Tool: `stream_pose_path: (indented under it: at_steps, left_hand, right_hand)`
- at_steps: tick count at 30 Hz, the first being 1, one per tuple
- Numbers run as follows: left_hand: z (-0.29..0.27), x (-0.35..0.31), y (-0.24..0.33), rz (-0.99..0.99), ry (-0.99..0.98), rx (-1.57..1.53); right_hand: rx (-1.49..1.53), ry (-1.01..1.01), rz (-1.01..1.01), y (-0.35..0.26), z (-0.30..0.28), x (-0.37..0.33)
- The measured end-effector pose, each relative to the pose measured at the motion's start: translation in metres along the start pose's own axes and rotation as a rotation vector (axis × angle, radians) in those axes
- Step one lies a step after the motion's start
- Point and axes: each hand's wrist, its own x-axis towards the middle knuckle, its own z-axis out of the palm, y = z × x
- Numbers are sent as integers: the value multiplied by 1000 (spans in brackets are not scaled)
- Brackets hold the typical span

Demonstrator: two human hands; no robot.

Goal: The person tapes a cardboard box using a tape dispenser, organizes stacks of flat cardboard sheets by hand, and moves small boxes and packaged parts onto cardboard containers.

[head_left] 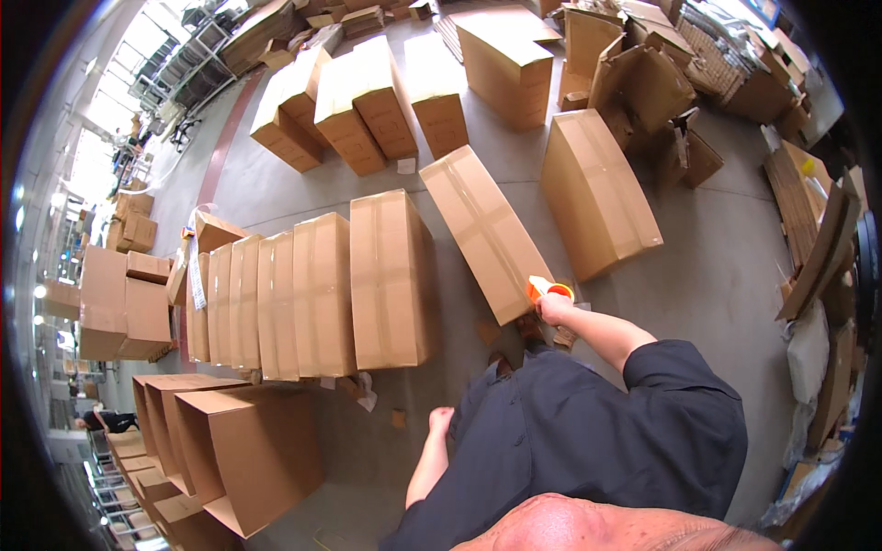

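Note:
My right hand [555,308] is closed around an orange tape dispenser [538,288], held over the near end of a tall brown carton [485,231]. Bands of tape cross on the top of that carton, which stands at an angle in front of me. I cannot tell whether the dispenser touches the cardboard. My left hand [441,420] hangs low beside my body, its fingers curled in with nothing seen in them. Closest to it on the floor is a small brown cardboard scrap [399,419].
Another taped carton [597,195] stands to the right. A row of taped cartons [323,294] runs along the left, with open boxes [257,450] nearer. More cartons [363,115] stand farther back. Torn cardboard [648,83] is heaped at the far right. Scraps litter the floor.

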Motion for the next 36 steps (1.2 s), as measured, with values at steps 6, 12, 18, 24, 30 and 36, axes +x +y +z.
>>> stream_pose_path:
  at_steps: [6, 12, 18, 24, 30, 36]
  left_hand:
    - [34, -49, 43, -353, 104, -247]
    - [70, 31, 107, -238, 43, -186]
    - [130, 128, 201, -31, 26, -148]
    - [158, 166, 219, -165, -130, -425]
    - [111, 154, 217, -63, 241, -269]
    - [29, 125, 247, -27, 421, 260]
  right_hand:
    - [89, 212, 335, 14, -23, 62]
    - [158, 73, 315, 49, -24, 81]
    - [284, -33, 299, 74, -10, 99]
    - [288, -20, 302, 61, 2, 105]
    - [260, 35, 237, -12, 14, 96]
    - [402, -36, 198, -79, 19, 79]
